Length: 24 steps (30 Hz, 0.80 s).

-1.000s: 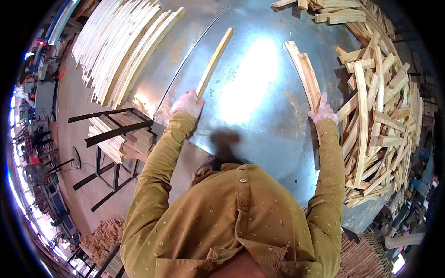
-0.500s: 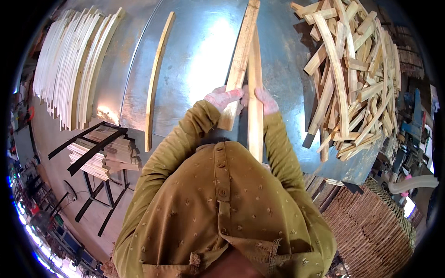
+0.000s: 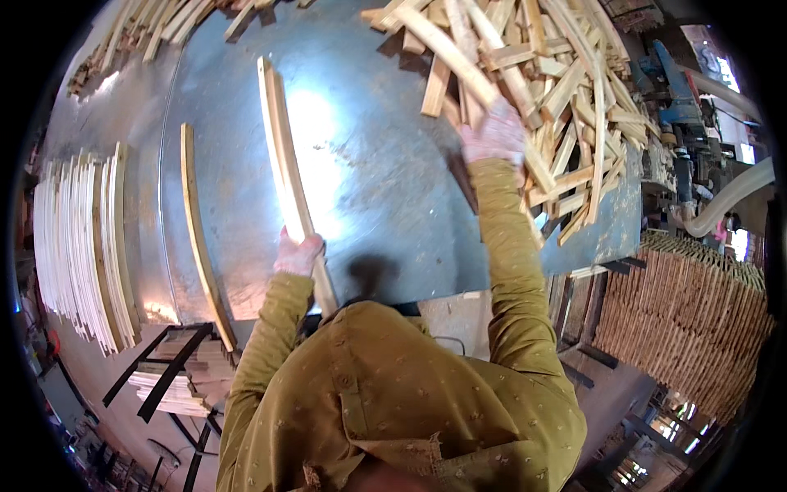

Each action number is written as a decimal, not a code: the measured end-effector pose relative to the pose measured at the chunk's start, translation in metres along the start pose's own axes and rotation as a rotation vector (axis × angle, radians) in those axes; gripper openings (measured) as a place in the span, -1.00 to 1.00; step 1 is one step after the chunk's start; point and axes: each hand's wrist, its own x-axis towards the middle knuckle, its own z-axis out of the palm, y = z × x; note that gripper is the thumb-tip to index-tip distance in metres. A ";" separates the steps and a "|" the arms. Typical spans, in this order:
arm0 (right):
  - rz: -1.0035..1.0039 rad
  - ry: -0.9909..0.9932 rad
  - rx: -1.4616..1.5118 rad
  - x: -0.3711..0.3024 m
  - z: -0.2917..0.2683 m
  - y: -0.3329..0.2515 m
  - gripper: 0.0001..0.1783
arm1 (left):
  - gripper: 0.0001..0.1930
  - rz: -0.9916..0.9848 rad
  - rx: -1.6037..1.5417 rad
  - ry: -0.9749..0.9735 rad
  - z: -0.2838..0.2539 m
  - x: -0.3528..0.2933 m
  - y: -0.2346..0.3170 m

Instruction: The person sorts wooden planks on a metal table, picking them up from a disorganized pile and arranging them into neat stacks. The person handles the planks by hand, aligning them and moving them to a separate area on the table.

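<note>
My left hand [image 3: 298,252], in a light glove, is closed round the lower part of a long pale wooden strip [image 3: 284,152] held over the metal table [image 3: 385,205]. Two long faces show on it; whether it is one strip or two pressed together I cannot tell. On the right, my gloved right hand [image 3: 497,135] reaches into a heap of wooden strips [image 3: 566,90]. Its fingers close over the middle of a curved wooden strip [image 3: 443,49] on top, and the fingertips are partly hidden.
A single curved strip [image 3: 195,221] lies left of my left hand. Further left is a row of pale strips [image 3: 78,246]; more pieces [image 3: 156,20] lie at the far left. A black-legged stand [image 3: 176,377] holds wood below. Stacked slats [image 3: 680,320] stand at the right.
My hands were together at the middle, each on a strip. The left has moved left with wood in it; the right has gone to the heap. The view has turned toward the right.
</note>
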 end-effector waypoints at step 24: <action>0.180 -0.203 0.638 -0.059 0.016 0.128 -0.51 | -0.68 0.121 -0.298 0.209 0.098 -0.045 0.070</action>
